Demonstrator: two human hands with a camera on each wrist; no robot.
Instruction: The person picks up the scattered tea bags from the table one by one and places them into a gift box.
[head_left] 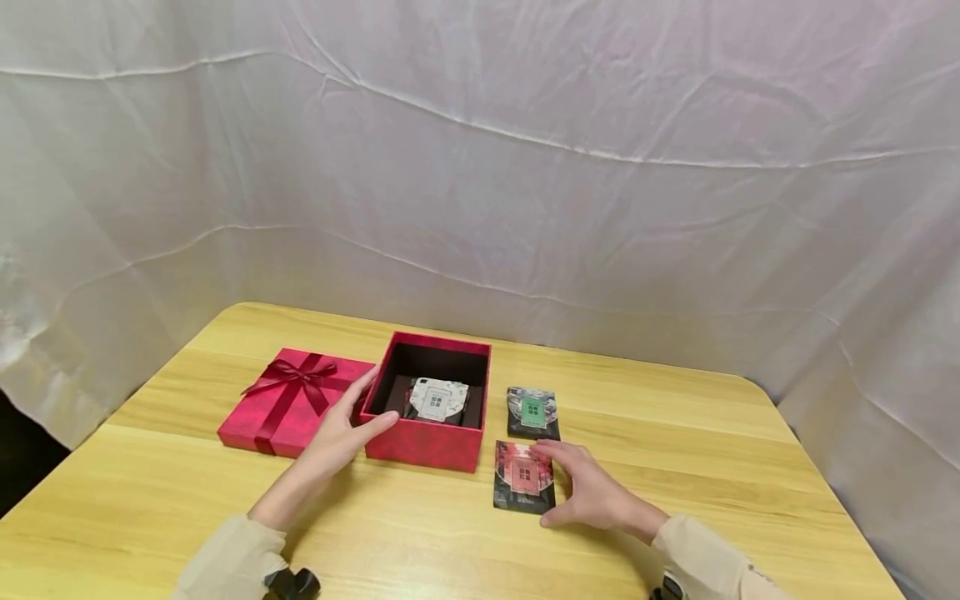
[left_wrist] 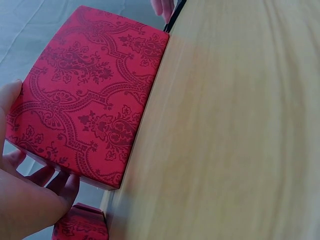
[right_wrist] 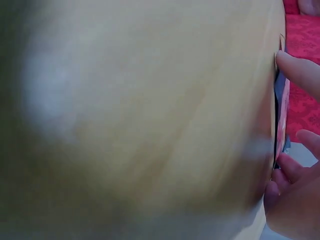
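Note:
A red patterned gift box (head_left: 423,442), dark inside, stands without its lid, and a white tea packet (head_left: 435,400) lies in it. My left hand (head_left: 339,432) holds the box at its near left corner, thumb on the front rim and fingers along the left side. In the left wrist view the fingers bend against that side. My right hand (head_left: 588,490) grips a red-and-black tea packet (head_left: 522,477) at its right side, thumb by the lower corner and fingers at the upper one. Seen from the right wrist, the packet (right_wrist: 281,105) lies flat between thumb and fingers.
A green-labelled tea packet (head_left: 532,413) lies just behind the red one. To the left of the box is the red lid (head_left: 300,404) with a dark ribbon bow. The wooden table (head_left: 712,467) backs onto a pale hanging cloth (head_left: 525,167).

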